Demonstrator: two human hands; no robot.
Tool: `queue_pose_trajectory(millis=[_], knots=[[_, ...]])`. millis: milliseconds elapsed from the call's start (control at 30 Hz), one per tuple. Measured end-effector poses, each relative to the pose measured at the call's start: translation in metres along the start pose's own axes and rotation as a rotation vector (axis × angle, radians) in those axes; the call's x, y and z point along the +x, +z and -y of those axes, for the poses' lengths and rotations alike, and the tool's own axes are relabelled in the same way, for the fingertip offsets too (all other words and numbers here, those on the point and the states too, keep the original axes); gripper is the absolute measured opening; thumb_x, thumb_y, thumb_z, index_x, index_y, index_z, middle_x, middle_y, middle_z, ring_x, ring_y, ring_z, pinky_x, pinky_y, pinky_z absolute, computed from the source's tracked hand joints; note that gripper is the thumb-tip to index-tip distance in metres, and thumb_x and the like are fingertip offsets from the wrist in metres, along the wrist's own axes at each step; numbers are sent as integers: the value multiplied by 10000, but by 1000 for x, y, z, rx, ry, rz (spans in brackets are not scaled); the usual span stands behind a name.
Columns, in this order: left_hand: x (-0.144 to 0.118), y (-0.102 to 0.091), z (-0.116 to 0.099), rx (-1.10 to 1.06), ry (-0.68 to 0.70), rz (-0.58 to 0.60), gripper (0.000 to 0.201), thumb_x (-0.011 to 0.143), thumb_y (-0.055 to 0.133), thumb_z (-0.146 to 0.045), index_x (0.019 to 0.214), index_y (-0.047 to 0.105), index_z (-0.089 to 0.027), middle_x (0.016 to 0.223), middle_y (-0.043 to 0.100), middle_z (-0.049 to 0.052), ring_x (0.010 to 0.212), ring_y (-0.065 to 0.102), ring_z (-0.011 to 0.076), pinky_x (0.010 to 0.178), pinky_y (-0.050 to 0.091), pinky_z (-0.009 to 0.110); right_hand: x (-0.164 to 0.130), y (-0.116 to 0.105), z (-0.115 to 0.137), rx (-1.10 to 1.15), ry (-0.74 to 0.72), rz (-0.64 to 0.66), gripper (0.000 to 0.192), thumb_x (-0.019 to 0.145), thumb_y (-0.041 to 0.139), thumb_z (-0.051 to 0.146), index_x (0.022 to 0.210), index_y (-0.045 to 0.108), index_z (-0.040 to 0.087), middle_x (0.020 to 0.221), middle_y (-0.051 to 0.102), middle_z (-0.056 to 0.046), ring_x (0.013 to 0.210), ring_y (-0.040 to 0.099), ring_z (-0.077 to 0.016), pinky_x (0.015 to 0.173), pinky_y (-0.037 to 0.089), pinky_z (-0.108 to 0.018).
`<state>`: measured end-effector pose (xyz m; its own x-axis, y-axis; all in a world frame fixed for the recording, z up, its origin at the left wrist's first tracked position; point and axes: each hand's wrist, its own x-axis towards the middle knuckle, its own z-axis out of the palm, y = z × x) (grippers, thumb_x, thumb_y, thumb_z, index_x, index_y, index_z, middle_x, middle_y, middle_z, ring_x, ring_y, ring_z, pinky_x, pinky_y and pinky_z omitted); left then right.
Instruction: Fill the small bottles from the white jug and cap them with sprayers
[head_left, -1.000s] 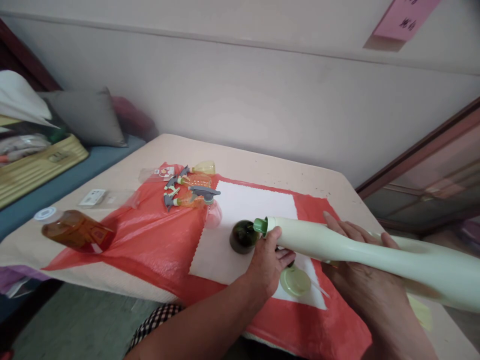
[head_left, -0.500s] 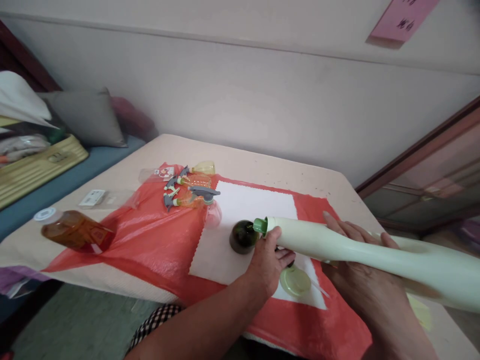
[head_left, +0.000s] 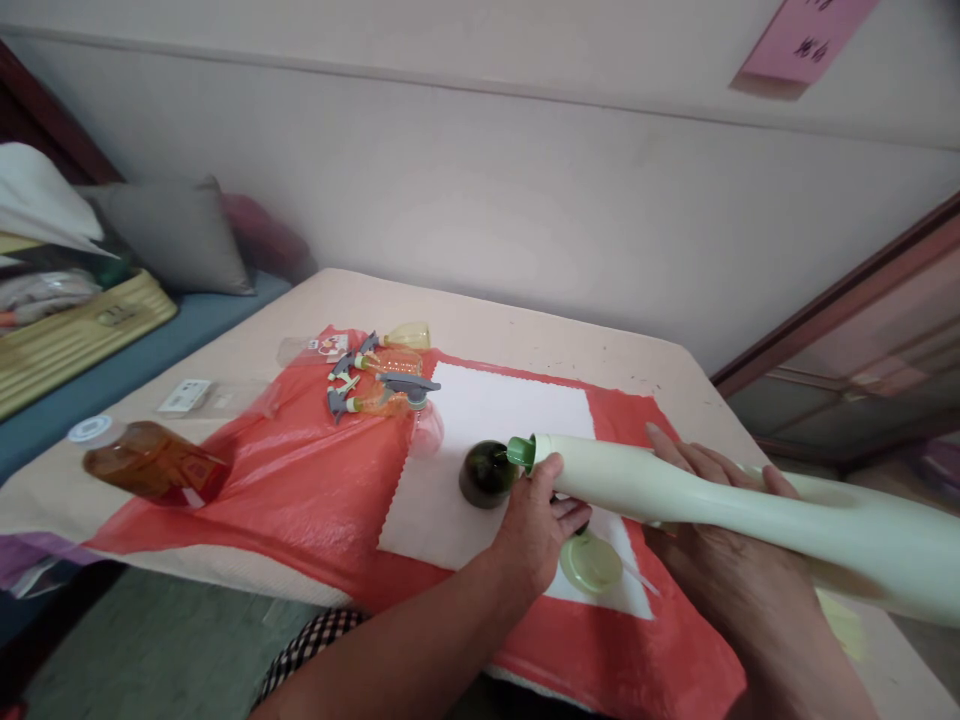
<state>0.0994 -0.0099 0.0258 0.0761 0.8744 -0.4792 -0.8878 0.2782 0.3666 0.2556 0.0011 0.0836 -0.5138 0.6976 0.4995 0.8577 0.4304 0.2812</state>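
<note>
A person's right hand (head_left: 720, 560) cradles a long pale-green bottle (head_left: 712, 500) tipped nearly flat, its green spout (head_left: 520, 452) over a small dark bottle (head_left: 486, 473) on the white cloth (head_left: 495, 440); the left hand (head_left: 536, 520) closes fingers round the neck. Nothing has shifted in the past second: the pour holds steady.

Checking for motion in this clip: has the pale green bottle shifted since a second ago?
No. The pale green bottle keeps its green spout at the dark round bottle on the white cloth.
</note>
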Motion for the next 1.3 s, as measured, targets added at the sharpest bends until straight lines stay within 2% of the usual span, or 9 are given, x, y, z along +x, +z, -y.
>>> queue_pose_trajectory(millis=[133,433,667,867,1300], knots=[[1,-1,1,-8,-4,3,443,873,651,-405,1220,567,-143,1274,601,167,1084,674,288,1012,520,422,1,0,0,-4,10,12,657,838,549,105,1475,410,191,1311,641,-127,1193,599,-330,1104,295,-587],[1,-1,0,-5,-9,-3,465,837,693,-417,1195,579,-143,1250,607,169,1093,673,296,1010,521,421,0,-1,0,-11,-1,7,680,835,551,108,1492,396,193,1312,637,-136,1191,598,-345,1097,307,-609],[2,-1,1,0,-12,-6,454,842,682,-415,1192,587,-142,1261,601,172,1088,673,299,1006,525,420,-1,0,-2,-15,-18,1,733,850,551,142,1542,319,215,1316,628,-141,1189,597,-352,1094,306,-625],[2,-1,1,-3,-10,9,464,841,679,-423,1199,580,-145,1274,603,168,1107,667,302,1012,524,419,0,-3,-1,-32,-14,29,662,854,543,141,1493,381,210,1326,627,-131,1193,594,-352,1081,315,-616],[1,-1,1,-4,-15,8,461,824,696,-422,1182,591,-150,1264,606,166,1098,668,298,1023,512,428,1,-3,2,-30,-7,-9,635,862,527,137,1480,394,197,1307,639,-138,1174,610,-348,1075,322,-607]])
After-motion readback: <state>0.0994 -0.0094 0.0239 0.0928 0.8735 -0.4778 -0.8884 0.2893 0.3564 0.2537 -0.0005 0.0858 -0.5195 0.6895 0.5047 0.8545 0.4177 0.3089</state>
